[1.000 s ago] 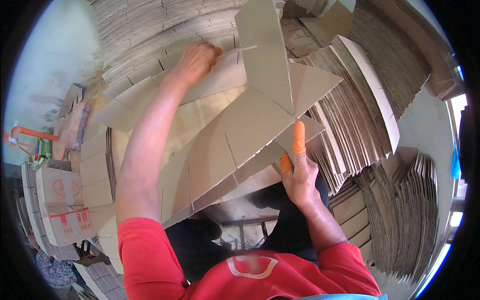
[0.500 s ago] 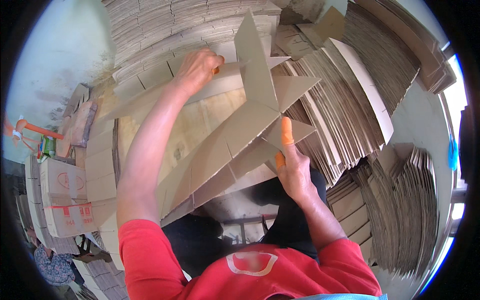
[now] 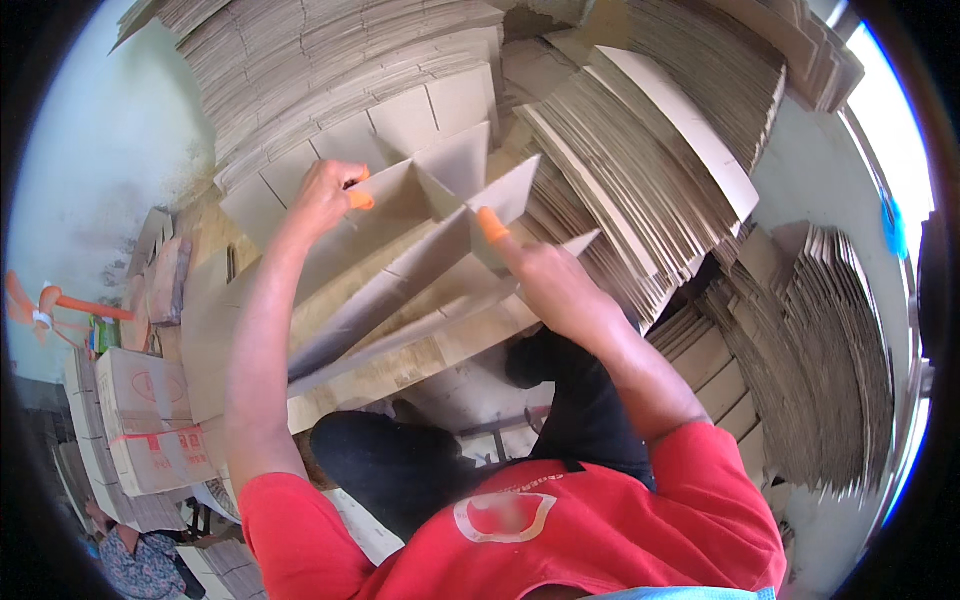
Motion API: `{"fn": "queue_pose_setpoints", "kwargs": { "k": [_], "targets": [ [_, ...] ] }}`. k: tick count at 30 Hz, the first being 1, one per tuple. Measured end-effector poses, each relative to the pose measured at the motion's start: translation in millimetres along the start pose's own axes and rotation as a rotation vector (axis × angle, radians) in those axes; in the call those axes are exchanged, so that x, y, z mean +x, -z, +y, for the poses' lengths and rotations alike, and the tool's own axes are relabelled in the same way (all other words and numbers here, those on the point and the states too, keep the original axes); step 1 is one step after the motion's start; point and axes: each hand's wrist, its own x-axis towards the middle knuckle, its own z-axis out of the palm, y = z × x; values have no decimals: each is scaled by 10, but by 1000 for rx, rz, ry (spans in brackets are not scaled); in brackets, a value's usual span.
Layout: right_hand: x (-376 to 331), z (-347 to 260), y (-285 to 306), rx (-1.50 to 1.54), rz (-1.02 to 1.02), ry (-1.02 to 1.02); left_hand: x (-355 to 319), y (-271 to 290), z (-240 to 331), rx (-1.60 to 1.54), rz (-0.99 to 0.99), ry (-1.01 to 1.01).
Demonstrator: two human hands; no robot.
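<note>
A brown cardboard divider [image 3: 392,278], made of long slotted strips crossed by a short strip [image 3: 437,192], stands on edge on the wooden table before me. My left hand [image 3: 325,200], with orange finger covers, pinches the top edge of the far long strip. At the right end, my right hand [image 3: 560,290] grips the divider close to the crossing. Its orange-covered index finger lies along a panel there, while the thumb is hidden behind the cardboard.
Tall stacks of slotted cardboard [image 3: 350,70] line the table's far side. More cardboard sheets [image 3: 640,160] lean in a row at the right, with another bundle [image 3: 820,350] beyond. Left are a taped carton [image 3: 155,420] and an orange fan [image 3: 45,305]. Another person [image 3: 145,565] shows at lower left.
The divider has come down from a raised, tilted position and now stands upright on the table. My left hand has moved left and nearer; my right hand has shifted left along with the cardboard.
</note>
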Motion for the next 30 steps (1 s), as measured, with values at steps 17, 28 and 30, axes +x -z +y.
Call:
{"fn": "queue_pose_setpoints", "kwargs": {
  "k": [17,28,30],
  "targets": [
    [85,381,345,115,-84,174,-1276,150,978,51,54,83],
    [-562,1696,1403,-754,475,-698,-1608,-447,626,-3,21,34],
    [-598,1911,1521,-615,326,-872,-1619,-469,686,-19,50,49]
  ]
}}
